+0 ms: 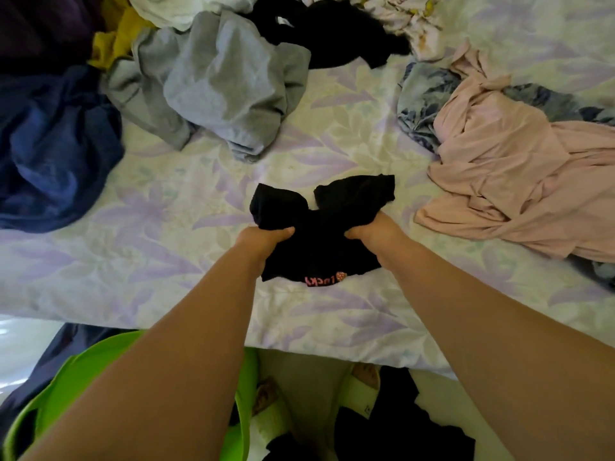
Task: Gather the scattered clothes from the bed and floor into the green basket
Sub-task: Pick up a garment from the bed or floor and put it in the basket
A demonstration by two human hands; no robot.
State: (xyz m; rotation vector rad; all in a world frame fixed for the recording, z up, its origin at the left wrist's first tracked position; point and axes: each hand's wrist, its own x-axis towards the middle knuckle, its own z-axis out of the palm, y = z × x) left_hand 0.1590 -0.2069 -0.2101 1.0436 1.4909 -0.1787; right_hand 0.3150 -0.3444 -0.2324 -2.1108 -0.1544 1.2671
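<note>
Green basket (76, 371) interior hidden behind arms; left hand (263, 239) and right hand (369, 231) grip black shirt (316, 247).

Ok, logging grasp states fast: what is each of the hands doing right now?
Left hand: closed, gripping the black garment.
Right hand: closed, gripping the same black garment at its other side.

Soft, dim daylight; edges blurred and bowed.
</note>
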